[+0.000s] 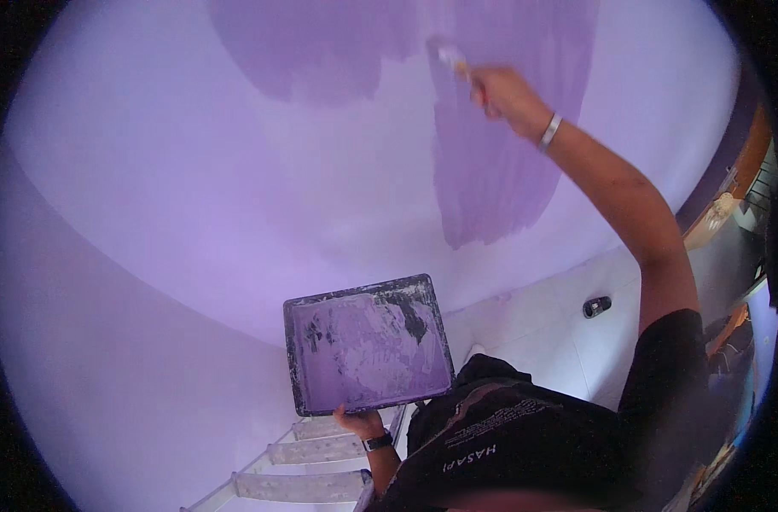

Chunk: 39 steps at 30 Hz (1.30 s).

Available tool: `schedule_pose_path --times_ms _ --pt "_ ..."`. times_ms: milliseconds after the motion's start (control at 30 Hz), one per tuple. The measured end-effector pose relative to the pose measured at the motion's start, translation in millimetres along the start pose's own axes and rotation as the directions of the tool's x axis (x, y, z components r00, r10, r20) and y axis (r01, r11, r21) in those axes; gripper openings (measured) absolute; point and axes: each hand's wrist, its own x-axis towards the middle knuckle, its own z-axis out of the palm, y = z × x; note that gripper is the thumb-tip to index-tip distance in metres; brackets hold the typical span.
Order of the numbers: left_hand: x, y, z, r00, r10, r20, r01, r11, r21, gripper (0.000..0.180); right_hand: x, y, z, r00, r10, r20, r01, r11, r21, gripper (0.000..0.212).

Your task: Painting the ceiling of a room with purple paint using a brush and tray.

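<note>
Your black shirt (525, 439) is filling the lower right. Your left hand (361, 421) is gripping the black tray (444, 343) above the ladder (299, 486); purple paint (363, 354) is coating it, streaked pale with dark patches. Your right hand (507, 96) is gripping the blurred, whitish brush (454, 61) at the purple-patched wall (346, 171).

Right arm (615, 183): raised, bent. Right hand (507, 96): closed in a grip. Left hand (361, 422): low, gripping; left forearm (385, 469) partly visible.
</note>
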Motion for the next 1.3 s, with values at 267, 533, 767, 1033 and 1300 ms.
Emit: schedule_pose_path --times_ms 267,533,767,1033,1300 --pt "-5 6 13 1.0 -0.009 -0.019 0.009 0.999 0.031 0.051 -34 114 -5 0.834 0.536 0.133 -0.552 0.807 0.208 0.018" --pt "-5 0 28 0.999 0.02 -0.026 -0.019 0.999 0.029 0.052 13 -40 -15 1.0 0.018 0.01 -0.019 0.98 0.196 0.015" --pt "2 -2 17 0.998 0.019 -0.057 -0.018 1.0 0.019 0.055 -5 81 2 0.947 0.32 0.036 -0.32 0.947 -0.017 0.022" --pt "-1 8 27 0.997 0.032 -0.066 -0.032 0.999 0.007 0.052 34 53 -7 0.926 0.28 0.253 -0.275 0.96 -0.056 0.015" --pt "-3 7 13 0.999 0.001 -0.042 -0.001 1.0 -0.008 0.051 38 -98 -10 0.988 -0.142 -0.055 0.148 0.981 0.123 0.015"
